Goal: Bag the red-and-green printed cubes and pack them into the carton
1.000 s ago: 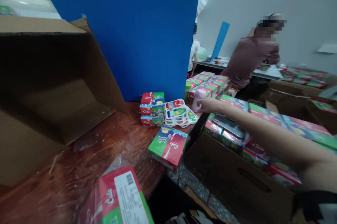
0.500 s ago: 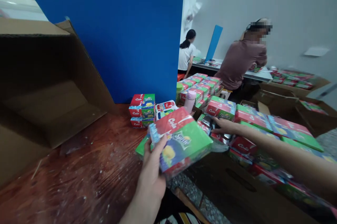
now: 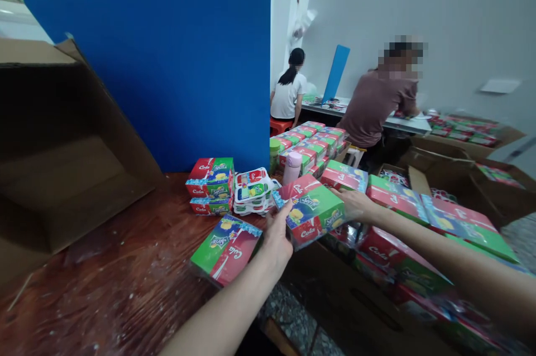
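Note:
Both of my hands hold one shrink-wrapped red and green drink pack (image 3: 312, 210) in the air past the right edge of the wooden table (image 3: 125, 283). My left hand (image 3: 277, 233) grips its near left end with fingers closed. My right hand (image 3: 355, 203) grips its right end. A second pack of the same kind (image 3: 226, 247) lies flat on the table just left of my left hand. Further back stand two stacked packs (image 3: 210, 184) and a pile of white can trays (image 3: 253, 191).
A big open cardboard box (image 3: 62, 160) lies on its side at the left. A blue partition board (image 3: 176, 71) stands behind the table. A carton with several packs (image 3: 419, 222) sits at the right. A pink bottle (image 3: 292, 167) stands behind. Two people sit at a far table.
The pack in my left hand moved away from me and to the right. My right hand came off the carton and took hold of the pack's far end. The view shifted right.

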Available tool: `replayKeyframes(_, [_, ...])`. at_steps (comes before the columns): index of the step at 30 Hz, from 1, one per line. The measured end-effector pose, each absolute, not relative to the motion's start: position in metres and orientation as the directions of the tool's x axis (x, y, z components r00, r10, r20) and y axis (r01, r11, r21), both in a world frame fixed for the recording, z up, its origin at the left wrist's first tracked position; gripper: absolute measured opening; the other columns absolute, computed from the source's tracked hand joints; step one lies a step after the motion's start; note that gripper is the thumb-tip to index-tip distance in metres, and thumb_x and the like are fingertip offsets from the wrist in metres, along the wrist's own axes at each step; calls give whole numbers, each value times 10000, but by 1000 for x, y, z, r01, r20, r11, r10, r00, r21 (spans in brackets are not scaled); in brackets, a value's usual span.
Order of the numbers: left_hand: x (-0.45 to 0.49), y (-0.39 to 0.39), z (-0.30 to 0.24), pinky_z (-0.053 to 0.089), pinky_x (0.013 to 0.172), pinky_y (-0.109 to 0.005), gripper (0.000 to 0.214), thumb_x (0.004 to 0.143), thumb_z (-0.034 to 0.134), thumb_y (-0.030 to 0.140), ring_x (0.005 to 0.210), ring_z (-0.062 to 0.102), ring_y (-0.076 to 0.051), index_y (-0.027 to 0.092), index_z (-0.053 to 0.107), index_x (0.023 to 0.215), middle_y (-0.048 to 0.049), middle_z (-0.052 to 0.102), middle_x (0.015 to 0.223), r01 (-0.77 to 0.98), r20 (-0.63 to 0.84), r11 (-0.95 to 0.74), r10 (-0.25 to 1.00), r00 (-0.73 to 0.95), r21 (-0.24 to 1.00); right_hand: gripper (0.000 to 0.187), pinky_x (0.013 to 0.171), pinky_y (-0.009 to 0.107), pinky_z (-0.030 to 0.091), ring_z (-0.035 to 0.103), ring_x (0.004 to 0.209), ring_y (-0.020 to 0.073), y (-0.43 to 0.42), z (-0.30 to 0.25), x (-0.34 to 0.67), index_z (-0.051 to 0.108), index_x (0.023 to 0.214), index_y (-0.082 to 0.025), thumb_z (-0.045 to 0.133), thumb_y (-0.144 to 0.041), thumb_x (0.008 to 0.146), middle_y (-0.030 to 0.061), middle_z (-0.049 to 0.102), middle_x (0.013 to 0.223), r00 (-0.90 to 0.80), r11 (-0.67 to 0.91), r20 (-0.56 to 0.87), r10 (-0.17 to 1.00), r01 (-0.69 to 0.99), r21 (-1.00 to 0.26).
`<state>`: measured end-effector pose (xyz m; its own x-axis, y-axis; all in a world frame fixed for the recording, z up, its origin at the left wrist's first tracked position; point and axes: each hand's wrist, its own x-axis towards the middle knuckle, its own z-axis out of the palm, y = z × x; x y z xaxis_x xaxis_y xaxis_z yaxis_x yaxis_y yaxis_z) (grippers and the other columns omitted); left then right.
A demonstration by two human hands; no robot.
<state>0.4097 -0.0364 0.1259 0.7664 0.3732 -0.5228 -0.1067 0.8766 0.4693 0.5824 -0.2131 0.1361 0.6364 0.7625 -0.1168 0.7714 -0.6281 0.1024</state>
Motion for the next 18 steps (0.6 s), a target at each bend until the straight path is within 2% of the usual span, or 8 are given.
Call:
replayKeyframes(4, [412,-36,132,606,754,-409,586,704,797,201,792,739,-243,255,534,1225,-61,751,933,-141,-503,859,413,759,492,572,628,319,396,661,890,325,-206,154,571,469,1316,-194,533,-510,844,151,641,1017,691,-668,-120,713,721,183])
replayKeyframes(7, [415,-40,136,606,766,-413,561,706,800,204,796,737,-236,258,543,1201,-50,749,936,-166,-514,851,444,734,498,570,613,320,378,656,862,345,-207,163,560,530,1225,-190,586,-564,798,163,655,986,739,-699,-116,664,668,255])
replayKeyframes(11, [422,-50,134,606,760,-410,544,720,791,201,790,733,-229,251,524,1191,-58,741,963,-156,-511,846,444,736,511,504,614,318,367,656,847,351,-219,179,554,552,1175,-172,596,-524,816,179,658,975,796,-737,-43,603,577,352])
replayKeyframes(18, [446,-78,117,583,768,-388,599,711,800,230,823,718,-218,244,453,1200,-84,709,1019,-124,-491,826,439,753,549,601,584,310,340,651,801,343,-253,208,575,568,1185,-191,551,-630,775,142,683,894,862,-810,-8,506,479,340])
